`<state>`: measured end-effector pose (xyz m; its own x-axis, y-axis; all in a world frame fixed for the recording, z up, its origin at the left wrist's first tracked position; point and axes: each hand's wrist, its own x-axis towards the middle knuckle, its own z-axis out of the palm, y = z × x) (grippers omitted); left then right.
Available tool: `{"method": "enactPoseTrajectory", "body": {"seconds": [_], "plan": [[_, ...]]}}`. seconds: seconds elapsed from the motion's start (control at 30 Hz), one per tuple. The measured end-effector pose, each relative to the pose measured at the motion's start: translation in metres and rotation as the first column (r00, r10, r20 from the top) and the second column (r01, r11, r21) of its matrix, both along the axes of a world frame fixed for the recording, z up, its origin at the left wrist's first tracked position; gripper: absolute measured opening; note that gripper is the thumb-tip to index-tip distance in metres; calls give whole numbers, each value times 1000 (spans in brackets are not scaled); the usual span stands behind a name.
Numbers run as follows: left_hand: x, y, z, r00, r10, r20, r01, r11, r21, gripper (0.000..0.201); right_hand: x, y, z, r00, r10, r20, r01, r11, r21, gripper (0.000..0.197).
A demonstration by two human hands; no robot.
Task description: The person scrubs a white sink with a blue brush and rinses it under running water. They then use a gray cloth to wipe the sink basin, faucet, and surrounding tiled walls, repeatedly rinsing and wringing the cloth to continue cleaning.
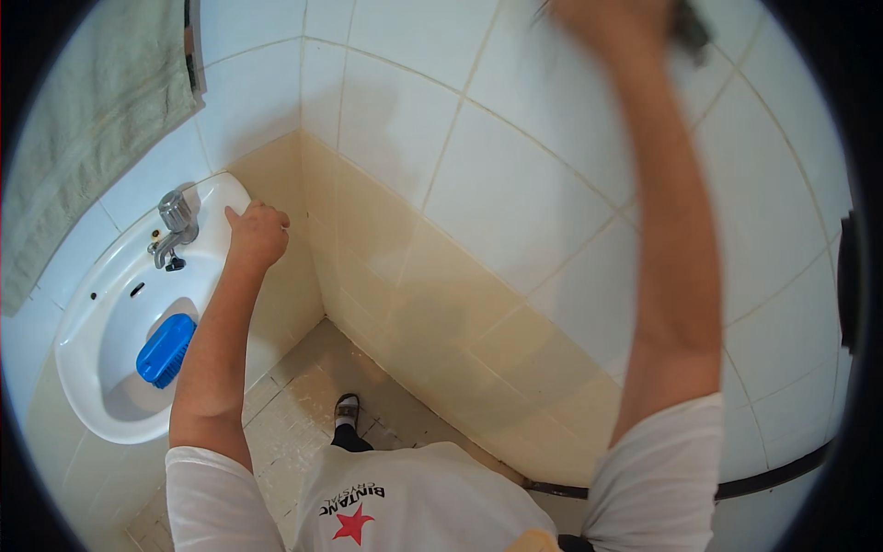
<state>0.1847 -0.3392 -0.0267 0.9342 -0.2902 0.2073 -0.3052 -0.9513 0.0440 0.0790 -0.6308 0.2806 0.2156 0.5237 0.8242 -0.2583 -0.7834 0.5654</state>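
Note:
My left hand rests at the right edge of the white washbasin, thumb on top and fingers curled round its rim. A blue scrubbing brush lies in the bowl, bristles toward the lower right, to the left of my forearm. My right hand is raised against the white tiled wall at the top, smeared by motion and partly cut off by the picture's edge. A dark thing shows beside it, seemingly in its grasp; its kind is too blurred to tell.
A metal tap stands at the back of the basin. A greyish-green cloth hangs on the left wall. Beige tiles cover the lower wall down to the tiled floor. A dark object sits at the far right.

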Motion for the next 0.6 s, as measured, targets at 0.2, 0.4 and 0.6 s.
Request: {"method": "enactPoseTrajectory", "body": {"seconds": [0.2, 0.4, 0.6], "plan": [[-3, 2, -3, 997, -2, 77, 10, 995, -104, 17, 20, 5, -339, 414, -476, -776, 200, 879, -433, 50], [4, 0, -10, 999, -6, 42, 11, 994, -110, 18, -54, -62, -469, 376, -155, -913, -188, 952, -239, 38], [1, 2, -10, 996, -5, 86, 20, 985, -169, 14, -95, -70, -204, 730, 56, -681, -124, 991, -52, 31]]}}
